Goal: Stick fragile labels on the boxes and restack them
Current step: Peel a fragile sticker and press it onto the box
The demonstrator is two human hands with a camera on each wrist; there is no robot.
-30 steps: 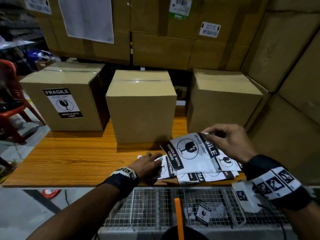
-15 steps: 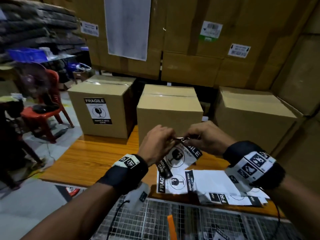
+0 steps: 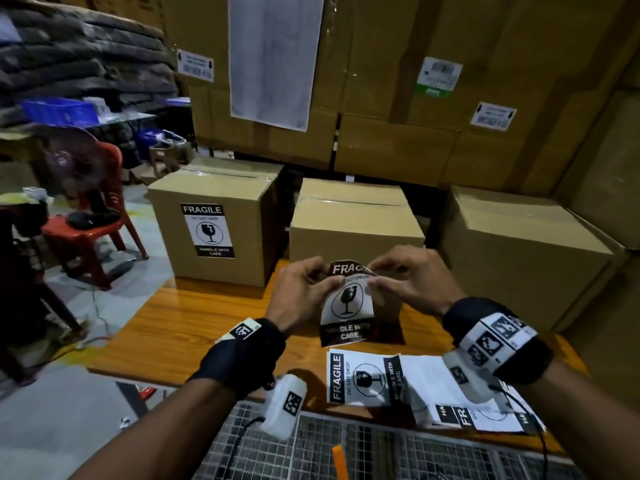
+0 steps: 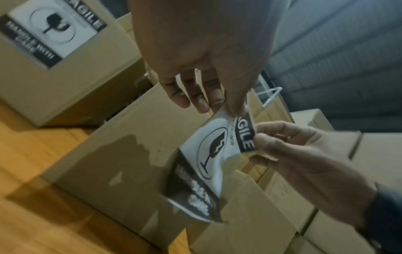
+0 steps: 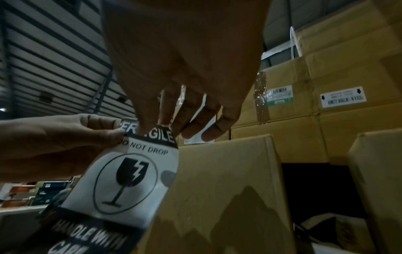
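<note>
Both hands hold one black-and-white fragile label [image 3: 347, 303] upright in the air in front of the middle cardboard box [image 3: 349, 223]. My left hand [image 3: 304, 289] pinches its top left edge, and my right hand [image 3: 398, 278] pinches its top right corner. The label [image 4: 208, 165] [image 5: 124, 180] hangs curled below the fingers. The left box [image 3: 214, 220] carries a fragile label [image 3: 207, 230] on its front. The right box [image 3: 519, 251] shows bare cardboard. More labels [image 3: 363, 377] lie loose on the wooden table [image 3: 180, 323].
Large stacked cartons [image 3: 398, 98] form a wall behind the boxes and to the right. A red plastic chair [image 3: 90, 230] stands on the floor at the left. A wire mesh rack [image 3: 381, 452] lies below the table's near edge.
The right hand lifted a label off the pile, the left hand rose to join it, and the label now hangs upright between both hands, higher than before. The head view has shifted right.
</note>
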